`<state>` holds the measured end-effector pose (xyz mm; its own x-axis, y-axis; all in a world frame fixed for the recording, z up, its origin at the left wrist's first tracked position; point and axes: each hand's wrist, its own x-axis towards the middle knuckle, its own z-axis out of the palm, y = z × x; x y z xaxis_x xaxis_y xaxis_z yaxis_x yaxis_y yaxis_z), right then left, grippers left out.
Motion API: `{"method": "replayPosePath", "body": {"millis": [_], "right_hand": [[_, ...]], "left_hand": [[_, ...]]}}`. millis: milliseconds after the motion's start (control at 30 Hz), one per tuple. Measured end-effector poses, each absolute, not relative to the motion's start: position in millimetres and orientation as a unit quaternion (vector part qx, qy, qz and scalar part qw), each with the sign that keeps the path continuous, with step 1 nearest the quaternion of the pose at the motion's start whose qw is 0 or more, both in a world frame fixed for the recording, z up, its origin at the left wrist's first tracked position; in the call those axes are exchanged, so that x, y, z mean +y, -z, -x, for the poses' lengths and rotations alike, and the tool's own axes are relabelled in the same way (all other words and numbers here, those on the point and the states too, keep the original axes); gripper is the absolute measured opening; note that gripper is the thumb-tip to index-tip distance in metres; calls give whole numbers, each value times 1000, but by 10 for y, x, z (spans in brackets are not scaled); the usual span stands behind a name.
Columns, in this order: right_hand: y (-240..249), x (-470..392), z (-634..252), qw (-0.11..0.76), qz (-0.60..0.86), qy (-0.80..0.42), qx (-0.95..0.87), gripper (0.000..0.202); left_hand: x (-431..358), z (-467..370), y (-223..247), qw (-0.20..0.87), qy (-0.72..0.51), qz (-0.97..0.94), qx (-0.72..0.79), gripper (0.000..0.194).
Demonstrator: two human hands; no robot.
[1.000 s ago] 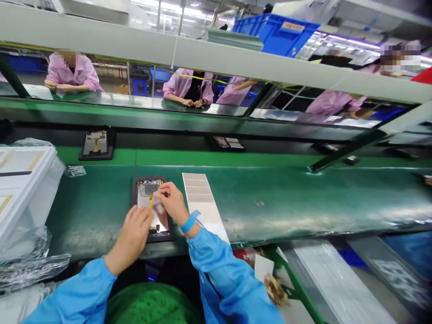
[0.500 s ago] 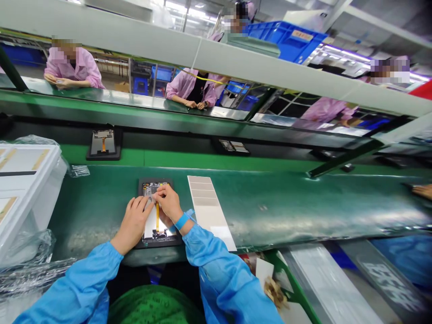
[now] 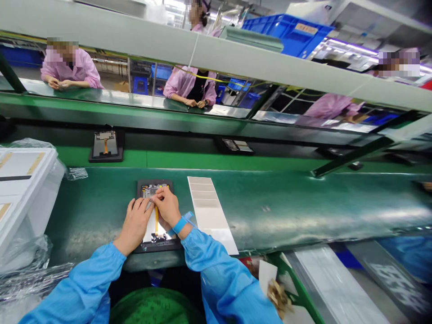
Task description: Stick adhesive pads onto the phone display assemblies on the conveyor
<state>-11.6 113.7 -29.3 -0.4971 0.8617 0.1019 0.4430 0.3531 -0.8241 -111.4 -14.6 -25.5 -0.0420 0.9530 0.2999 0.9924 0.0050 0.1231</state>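
An opened, flat rectangular device with a black border (image 3: 164, 246) is located beside the near edge of the green table (image 3: 276, 198). Its upper half is reached by both hands: the left hand's (image 3: 133, 226) fingers are loosely spread, the right hand's (image 3: 168, 208) are pinched together; whether anything is gripped cannot be told. The flat orange ribbon cable (image 3: 156, 219) could be creased by downward finger pressure. The white sheet with beige rectangles (image 3: 206, 204) could be displaced if brushed by the right sleeve.
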Motion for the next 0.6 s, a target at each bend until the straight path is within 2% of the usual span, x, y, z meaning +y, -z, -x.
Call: {"method": "replayPosePath", "body": {"millis": [100,300,467,600], "right_hand": [[243,1160,60,283,412,-358,-788,13],[-5,1107,-373,374,394,-330,-772,15],[-211,643,-877,368,388,-395,-747,11],[-193,232,-1274,354,392,-439,-727,12]], "left_hand": [[-120,1093,211,78,127,690,-708,44],[-103,1068,183,82,115,696,-704,44],[-111,1064,320,94,169,666,-720,37],[-39,1099,369,102,177,652,-730,32]]}}
